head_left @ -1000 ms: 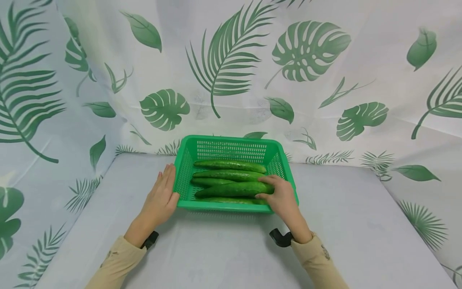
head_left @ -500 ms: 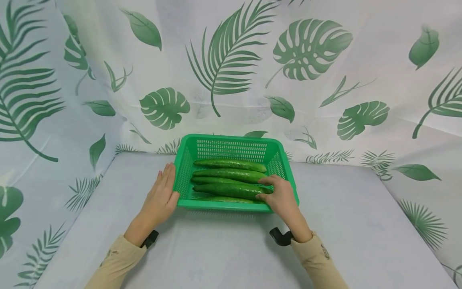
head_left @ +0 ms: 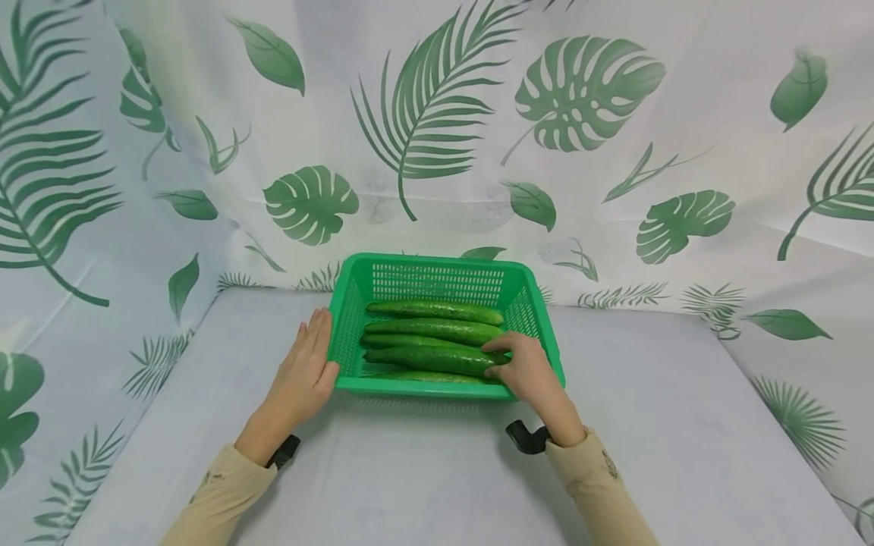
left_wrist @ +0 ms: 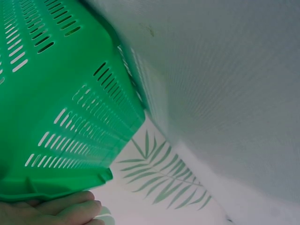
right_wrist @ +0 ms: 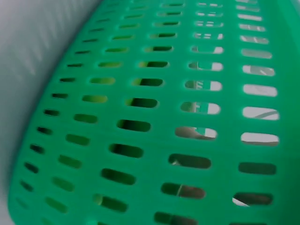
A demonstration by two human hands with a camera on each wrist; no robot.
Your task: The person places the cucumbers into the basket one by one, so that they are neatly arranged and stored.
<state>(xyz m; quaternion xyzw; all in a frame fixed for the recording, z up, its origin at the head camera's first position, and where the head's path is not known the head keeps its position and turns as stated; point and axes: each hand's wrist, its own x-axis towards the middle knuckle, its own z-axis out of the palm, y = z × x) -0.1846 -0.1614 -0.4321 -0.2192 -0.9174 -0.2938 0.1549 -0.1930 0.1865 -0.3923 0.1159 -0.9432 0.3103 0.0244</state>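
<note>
In the head view a green plastic basket (head_left: 437, 388) holds several long green cucumbers lying crosswise, roughly side by side. My right hand (head_left: 529, 368) reaches over the basket's front right corner, thumb and fingers around the right end of a cucumber (head_left: 430, 358) near the front. That end is partly hidden by the hand. Along the left rim lies my left hand (head_left: 303, 371), fingers straight and thumb at the front left corner. The left wrist view shows its fingers (left_wrist: 70, 208) beside the basket rim (left_wrist: 56, 190). Only the slotted basket wall (right_wrist: 159, 136) fills most of the right wrist view.
The basket stands on a pale cloth-covered table (head_left: 423, 478), close to the back wall. A white curtain with green leaf prints (head_left: 437, 98) hangs behind and on the left. Black wrist mounts (head_left: 527, 437) show below the hands.
The cucumber in my right hand has come down and slightly left, settling among the others. The right hand has then shifted a little along its end. My left hand has stayed at the rim.
</note>
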